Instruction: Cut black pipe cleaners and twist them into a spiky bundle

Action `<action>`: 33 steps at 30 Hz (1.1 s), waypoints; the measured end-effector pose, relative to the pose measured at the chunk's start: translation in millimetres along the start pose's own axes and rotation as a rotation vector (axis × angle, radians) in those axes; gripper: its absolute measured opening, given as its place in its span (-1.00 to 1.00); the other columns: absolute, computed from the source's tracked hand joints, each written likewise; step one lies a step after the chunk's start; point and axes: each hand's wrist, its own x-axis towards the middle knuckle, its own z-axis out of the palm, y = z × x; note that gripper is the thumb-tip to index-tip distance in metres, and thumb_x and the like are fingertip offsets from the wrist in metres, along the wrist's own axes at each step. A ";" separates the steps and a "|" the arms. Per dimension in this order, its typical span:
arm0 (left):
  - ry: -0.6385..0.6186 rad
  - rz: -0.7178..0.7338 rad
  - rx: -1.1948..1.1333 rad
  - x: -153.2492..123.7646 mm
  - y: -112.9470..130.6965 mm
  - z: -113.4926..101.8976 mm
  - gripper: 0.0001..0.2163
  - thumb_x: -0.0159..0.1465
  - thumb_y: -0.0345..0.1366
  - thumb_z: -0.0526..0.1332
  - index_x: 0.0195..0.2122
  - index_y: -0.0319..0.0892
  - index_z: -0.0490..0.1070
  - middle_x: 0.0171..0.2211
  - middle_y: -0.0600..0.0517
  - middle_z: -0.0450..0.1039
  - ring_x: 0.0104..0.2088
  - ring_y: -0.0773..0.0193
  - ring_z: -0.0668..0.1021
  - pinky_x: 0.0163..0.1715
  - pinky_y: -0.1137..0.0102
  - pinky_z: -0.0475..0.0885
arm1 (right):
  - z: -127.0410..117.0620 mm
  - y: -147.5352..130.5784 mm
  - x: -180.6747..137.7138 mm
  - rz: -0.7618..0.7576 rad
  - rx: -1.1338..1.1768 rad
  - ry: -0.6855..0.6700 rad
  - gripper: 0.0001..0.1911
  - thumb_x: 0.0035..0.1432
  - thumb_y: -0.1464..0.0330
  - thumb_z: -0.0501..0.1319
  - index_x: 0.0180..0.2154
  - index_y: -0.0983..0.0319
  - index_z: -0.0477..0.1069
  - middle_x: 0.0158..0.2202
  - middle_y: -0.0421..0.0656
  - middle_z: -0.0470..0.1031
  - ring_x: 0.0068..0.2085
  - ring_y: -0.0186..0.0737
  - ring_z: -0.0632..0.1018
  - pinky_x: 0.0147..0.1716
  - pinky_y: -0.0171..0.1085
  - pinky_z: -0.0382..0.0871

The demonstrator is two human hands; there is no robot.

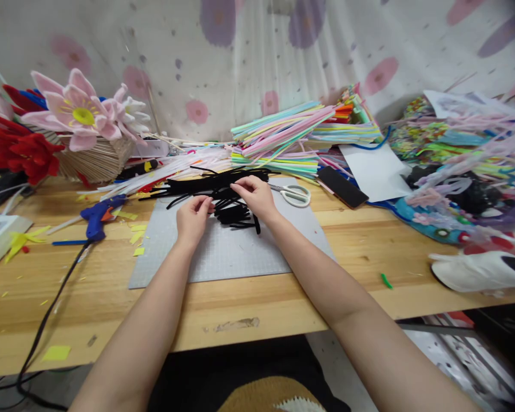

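Note:
A bundle of black pipe cleaners (193, 186) lies across the far part of the grey cutting mat (240, 260). My left hand (192, 220) is closed in a pinch at the near side of this bundle, with a black pipe cleaner at its fingertips. Over the bundle's right part, my right hand (257, 197) also pinches a black strand; its exact length is hard to make out against the dark pile. Between and below the hands sits a cluster of short black pieces (232, 215). Scissors with pale handles (296, 195) rest on the mat right of my right hand.
A blue glue gun (98, 217) with a black cord lies left of the mat, near yellow scraps (137, 236). Fuzzy flowers (83, 114) stand behind it. Coloured pipe cleaners (283, 131) are piled at the back. A phone (342, 187) and white paper (375, 171) lie to the right.

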 end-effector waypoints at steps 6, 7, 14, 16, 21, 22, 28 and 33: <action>-0.218 -0.311 -0.418 -12.8 17.5 1.6 -0.72 0.05 -0.20 0.29 -0.28 -0.28 0.44 -0.33 -0.12 0.55 -0.34 0.21 0.60 -0.46 0.42 0.46 | 0.2 -6.4 3.3 0.280 0.528 -0.154 -0.69 -0.15 0.13 0.29 -0.50 0.24 0.36 -0.54 -0.28 0.34 -0.51 -0.44 0.29 -0.46 -0.37 0.18; -0.255 -0.351 -0.433 -14.6 20.4 1.5 -0.73 0.04 -0.21 0.30 -0.28 -0.28 0.44 -0.31 -0.13 0.55 -0.34 0.20 0.60 -0.48 0.44 0.46 | 0.3 -6.0 3.1 0.303 0.573 -0.160 -0.68 -0.19 0.12 0.31 -0.50 0.24 0.36 -0.53 -0.27 0.35 -0.51 -0.45 0.30 -0.46 -0.38 0.18; -0.320 -0.464 -0.476 -17.0 21.8 1.7 -0.81 0.09 -0.30 0.27 -0.30 -0.29 0.47 -0.27 -0.15 0.55 -0.32 0.20 0.60 -0.57 0.51 0.45 | 1.6 -1.9 0.7 0.405 0.696 -0.224 -0.64 -0.29 0.11 0.36 -0.52 0.23 0.38 -0.52 -0.26 0.38 -0.53 -0.48 0.29 -0.52 -0.41 0.18; -0.324 -0.474 -0.476 -16.4 20.1 1.9 -0.81 0.08 -0.30 0.28 -0.30 -0.29 0.46 -0.26 -0.16 0.55 -0.34 0.20 0.60 -0.59 0.52 0.45 | 2.6 -1.7 0.2 0.415 0.708 -0.230 -0.64 -0.30 0.12 0.37 -0.52 0.24 0.39 -0.52 -0.27 0.38 -0.54 -0.49 0.28 -0.52 -0.42 0.17; -0.391 -0.475 -0.483 -16.5 18.8 2.5 -0.82 0.08 -0.30 0.29 -0.32 -0.29 0.47 -0.25 -0.15 0.54 -0.34 0.24 0.60 -0.59 0.56 0.43 | 5.8 -0.7 -0.6 0.399 0.660 -0.244 -0.66 -0.28 0.14 0.36 -0.52 0.24 0.40 -0.49 -0.27 0.41 -0.54 -0.49 0.29 -0.50 -0.42 0.21; -0.395 -0.478 -0.478 -16.6 18.7 2.7 -0.82 0.08 -0.29 0.29 -0.33 -0.28 0.47 -0.26 -0.15 0.55 -0.33 0.24 0.60 -0.58 0.56 0.44 | 6.3 -0.2 -0.7 0.395 0.657 -0.246 -0.67 -0.27 0.14 0.36 -0.52 0.24 0.40 -0.49 -0.27 0.41 -0.53 -0.49 0.30 -0.49 -0.42 0.22; -0.403 -0.508 -0.471 -17.0 19.1 2.7 -0.86 0.09 -0.34 0.28 -0.35 -0.30 0.46 -0.28 -0.14 0.55 -0.39 0.31 0.59 -0.57 0.56 0.43 | 7.3 0.8 -0.7 0.378 0.670 -0.239 -0.69 -0.24 0.17 0.36 -0.51 0.25 0.39 -0.51 -0.28 0.40 -0.52 -0.50 0.33 -0.47 -0.42 0.23; -0.414 -0.522 -0.456 -17.5 21.3 2.4 -0.88 0.09 -0.37 0.28 -0.35 -0.31 0.46 -0.28 -0.13 0.55 -0.42 0.35 0.58 -0.57 0.58 0.42 | 6.2 -3.3 -1.8 0.382 0.662 -0.262 -0.70 -0.24 0.18 0.35 -0.51 0.26 0.38 -0.55 -0.31 0.38 -0.54 -0.51 0.33 -0.47 -0.43 0.23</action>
